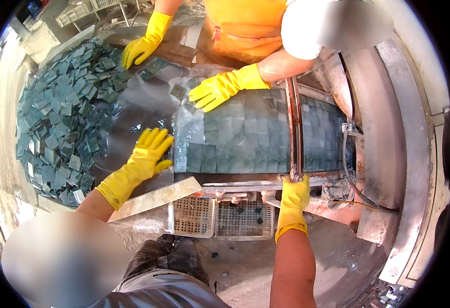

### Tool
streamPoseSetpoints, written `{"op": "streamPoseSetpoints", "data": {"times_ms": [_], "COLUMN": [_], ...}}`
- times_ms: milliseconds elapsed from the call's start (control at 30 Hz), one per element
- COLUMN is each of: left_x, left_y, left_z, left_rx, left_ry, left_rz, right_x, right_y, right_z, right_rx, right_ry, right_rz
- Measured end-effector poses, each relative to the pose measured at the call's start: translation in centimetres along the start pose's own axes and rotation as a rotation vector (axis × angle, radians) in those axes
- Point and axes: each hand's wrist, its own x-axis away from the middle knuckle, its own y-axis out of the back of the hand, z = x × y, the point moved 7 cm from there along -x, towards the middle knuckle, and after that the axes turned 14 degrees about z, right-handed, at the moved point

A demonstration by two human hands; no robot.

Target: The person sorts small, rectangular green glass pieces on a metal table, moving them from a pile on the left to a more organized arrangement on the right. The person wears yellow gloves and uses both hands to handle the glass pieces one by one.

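My left hand (pixel 146 156), in a yellow rubber glove, lies open with fingers spread over the wet dark surface (pixel 125 138) between a tile pile and the laid rows. My right hand (pixel 295 197), gloved likewise, closes round the near end of a narrow rusty metal bar (pixel 295 128). That bar crosses over rows of small blue-green square tiles (pixel 245 131), which lie flat under a wet sheen. To the left, a heap of loose tiles (pixel 60 118) spreads out. Opposite me, a co-worker's gloved hands (pixel 214 92) reach over the surface, one beside a single loose tile (pixel 177 91).
A pale strip (pixel 158 197) slants along the near edge. Two perforated plastic crates (pixel 245 219) sit below the table. Metal machine housing (pixel 379 123) with a dark hose (pixel 356 187) stands right. The co-worker's orange apron (pixel 245 23) is across the table. A blurred patch hides the lower left.
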Motion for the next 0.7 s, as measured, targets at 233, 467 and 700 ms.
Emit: {"op": "streamPoseSetpoints", "data": {"times_ms": [233, 467, 700], "left_x": [-2.9, -9.0, -11.5], "left_y": [1.6, -1.5, -1.9], "left_z": [6.9, -0.5, -1.4], "left_rx": [-0.143, -0.107, -0.104], "left_ry": [0.37, 0.217, 0.238], "left_rz": [-0.208, -0.134, -0.19], "right_x": [0.2, 0.1, -0.3], "right_y": [-0.3, 0.0, -0.8], "right_z": [-0.2, 0.2, -0.7], "right_rx": [0.014, 0.026, 0.022], "right_ry": [-0.001, 0.04, 0.016], "right_rz": [-0.02, -0.033, -0.022]}}
